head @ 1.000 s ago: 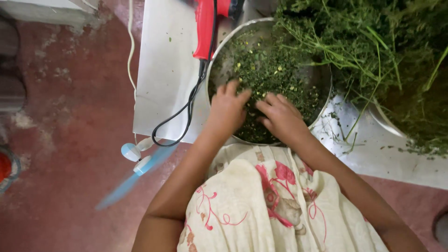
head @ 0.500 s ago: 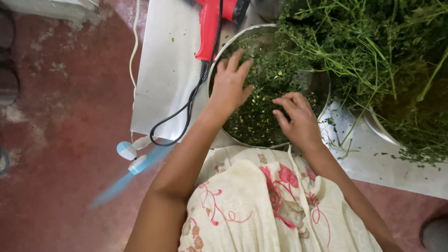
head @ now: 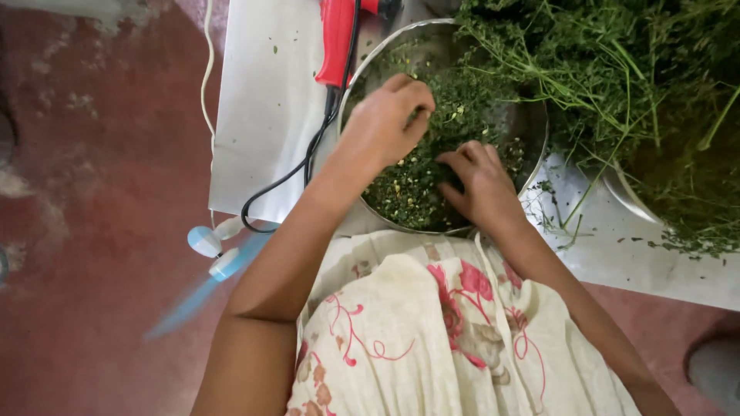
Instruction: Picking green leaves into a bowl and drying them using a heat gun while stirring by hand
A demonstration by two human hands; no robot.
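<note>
Head view: my left hand (head: 383, 123) hovers over the round steel bowl of chopped green leaves (head: 432, 181), fingertips pinched together on a small tuft; my right hand (head: 479, 183) rests in the leaves nearer me, fingers curled, grip unclear. Best to pinch lightly and sift, I judge, keeping bits inside the rim. Bowl is round, no long axis, opening up. Red-handled tool (head: 339, 38) lies just left of the bowl; stemmy green herb pile (head: 617, 69) to its right.
</note>
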